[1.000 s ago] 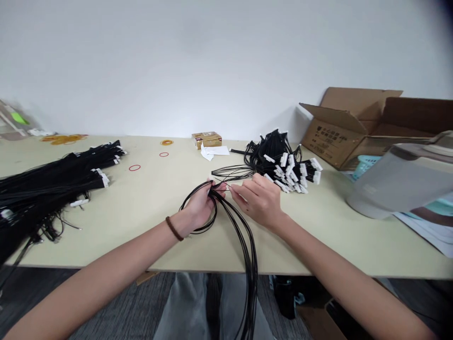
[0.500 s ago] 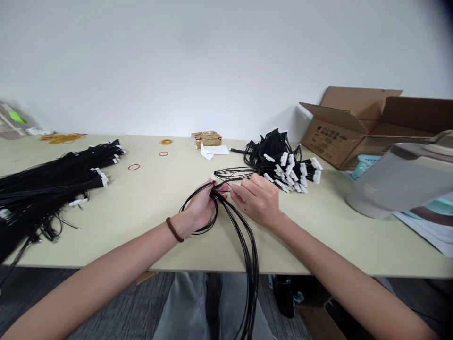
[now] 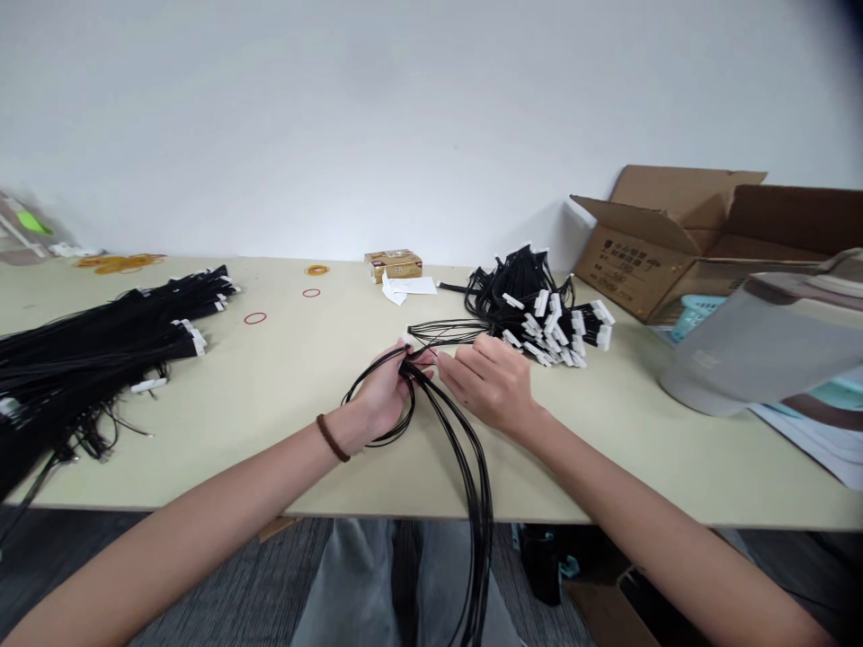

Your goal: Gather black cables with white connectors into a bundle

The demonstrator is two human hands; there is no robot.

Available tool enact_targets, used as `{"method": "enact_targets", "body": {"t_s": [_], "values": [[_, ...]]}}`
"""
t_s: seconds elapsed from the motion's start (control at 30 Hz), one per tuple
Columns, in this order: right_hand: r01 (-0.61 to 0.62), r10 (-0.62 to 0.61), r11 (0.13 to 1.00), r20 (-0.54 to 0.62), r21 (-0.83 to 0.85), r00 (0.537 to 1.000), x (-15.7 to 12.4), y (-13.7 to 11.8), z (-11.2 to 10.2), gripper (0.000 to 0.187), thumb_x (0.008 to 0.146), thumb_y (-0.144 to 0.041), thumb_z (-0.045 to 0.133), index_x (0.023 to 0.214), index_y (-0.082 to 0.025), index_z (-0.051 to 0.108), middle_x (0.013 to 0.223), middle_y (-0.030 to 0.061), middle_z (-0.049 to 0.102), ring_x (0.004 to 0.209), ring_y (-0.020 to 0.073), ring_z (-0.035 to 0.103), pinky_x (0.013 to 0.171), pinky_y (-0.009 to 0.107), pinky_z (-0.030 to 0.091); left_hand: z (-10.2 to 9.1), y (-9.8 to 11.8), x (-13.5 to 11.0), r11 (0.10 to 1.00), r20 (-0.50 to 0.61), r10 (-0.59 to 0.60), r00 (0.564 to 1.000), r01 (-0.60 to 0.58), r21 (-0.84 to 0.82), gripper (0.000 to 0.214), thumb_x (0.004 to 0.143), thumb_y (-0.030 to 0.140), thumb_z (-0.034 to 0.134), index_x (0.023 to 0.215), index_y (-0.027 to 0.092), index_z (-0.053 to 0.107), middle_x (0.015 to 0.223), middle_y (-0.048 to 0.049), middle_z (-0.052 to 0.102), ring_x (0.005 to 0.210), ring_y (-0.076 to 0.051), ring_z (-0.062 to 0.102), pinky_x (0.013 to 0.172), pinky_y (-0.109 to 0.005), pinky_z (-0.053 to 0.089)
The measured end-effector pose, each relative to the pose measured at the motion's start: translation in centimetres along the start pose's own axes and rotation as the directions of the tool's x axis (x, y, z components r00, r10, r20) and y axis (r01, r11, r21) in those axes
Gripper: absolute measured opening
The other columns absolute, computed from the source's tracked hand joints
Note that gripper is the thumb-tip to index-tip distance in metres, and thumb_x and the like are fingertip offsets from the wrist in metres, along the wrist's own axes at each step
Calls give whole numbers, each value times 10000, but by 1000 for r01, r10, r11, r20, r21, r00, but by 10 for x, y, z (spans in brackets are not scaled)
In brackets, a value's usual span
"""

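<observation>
In the middle of the table, my left hand (image 3: 386, 388) is closed around a bundle of thin black cables (image 3: 472, 467). One loop of the bundle rests by my left wrist, and its long ends hang over the table's front edge. My right hand (image 3: 491, 381) is closed in a pinch just right of the left fingers; a thin dark strand seems to run to its fingertips, too fine to make out surely. Behind the right hand lies a pile of black cables with white connectors (image 3: 553, 328). Some of its wires reach left to a white connector near my left fingertips.
More black cables (image 3: 101, 332) lie at left. Red rubber bands (image 3: 255, 318), yellow bands (image 3: 316, 270) and a small gold box (image 3: 394, 264) with white paper (image 3: 413, 286) are behind my hands. An open carton (image 3: 640, 256) and a large grey jug (image 3: 761, 341) stand at right.
Almost nothing differs. My right hand has shifted very slightly beside the bundle; my left hand keeps its hold.
</observation>
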State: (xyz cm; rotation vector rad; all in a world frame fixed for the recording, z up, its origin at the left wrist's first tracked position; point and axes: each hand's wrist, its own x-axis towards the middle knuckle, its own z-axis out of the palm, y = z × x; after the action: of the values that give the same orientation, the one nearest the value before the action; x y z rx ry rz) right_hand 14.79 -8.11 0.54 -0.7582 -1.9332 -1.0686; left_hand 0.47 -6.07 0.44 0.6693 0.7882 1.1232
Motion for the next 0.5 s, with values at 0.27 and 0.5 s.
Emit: {"method": "enact_targets", "body": {"t_s": [0.27,0.5], "values": [[33,-32,999,14,-32,999,-2,1,0,110,823,-218,554,715,-193,552,595,-14,443,634,119,327,563,270,248,2,2,-1,1000,-27,-15,1000,15,-12,213,815,124,423,634,163,529,590,4,551,566,-82,504,693,-232,422],[37,-37,999,18,-36,999,-2,1,0,48,793,-185,591,752,-193,567,604,-22,478,645,115,347,570,263,269,2,2,-2,1000,-16,-1,1000,1,-17,190,807,124,436,650,159,538,605,0,568,586,-82,522,705,-231,431]]}}
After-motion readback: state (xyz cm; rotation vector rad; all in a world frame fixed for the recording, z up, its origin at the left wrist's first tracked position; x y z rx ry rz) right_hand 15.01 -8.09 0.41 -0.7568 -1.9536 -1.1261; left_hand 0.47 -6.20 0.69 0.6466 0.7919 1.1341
